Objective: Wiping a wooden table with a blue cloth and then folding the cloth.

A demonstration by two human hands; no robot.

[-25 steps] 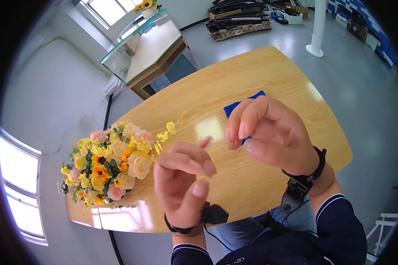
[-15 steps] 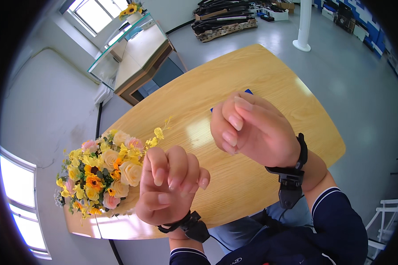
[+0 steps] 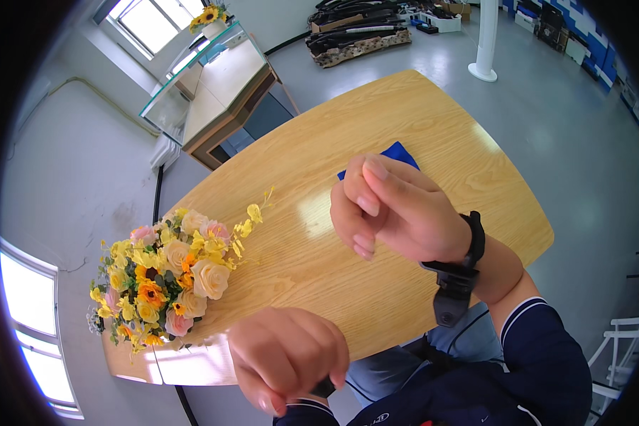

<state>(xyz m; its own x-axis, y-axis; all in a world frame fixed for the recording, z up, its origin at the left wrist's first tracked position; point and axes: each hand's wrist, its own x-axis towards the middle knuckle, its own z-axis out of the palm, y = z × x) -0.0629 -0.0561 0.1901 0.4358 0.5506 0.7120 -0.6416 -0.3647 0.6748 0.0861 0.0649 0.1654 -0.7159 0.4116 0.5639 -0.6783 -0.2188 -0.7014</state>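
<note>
My right hand [image 3: 397, 209] is raised over the table, its fingers curled in and the thumb lying against the index finger; nothing shows in it. Partly behind this hand, a piece of blue cloth [image 3: 400, 154] lies on the wooden table [image 3: 319, 284]. At the near edge, my left hand [image 3: 287, 355] hangs with its back up and fingers bent under; I see no object in it, though its palm is hidden. A black wrist strap with a small device [image 3: 453, 287] is on my right wrist. Left of my hands stands a bouquet of yellow, peach and orange flowers [image 3: 165, 277].
A glass-topped counter [image 3: 224, 85] with a pot of sunflowers [image 3: 210, 20] stands beyond the table at the far left. Farther back are a pile of dark bundles [image 3: 358, 32] and a white pillar [image 3: 484, 42]. White chairs [image 3: 621, 341] are at the right edge.
My left hand has dropped toward the near edge and turned its back up. My right hand has shifted slightly left and down, so more of the blue cloth shows.
</note>
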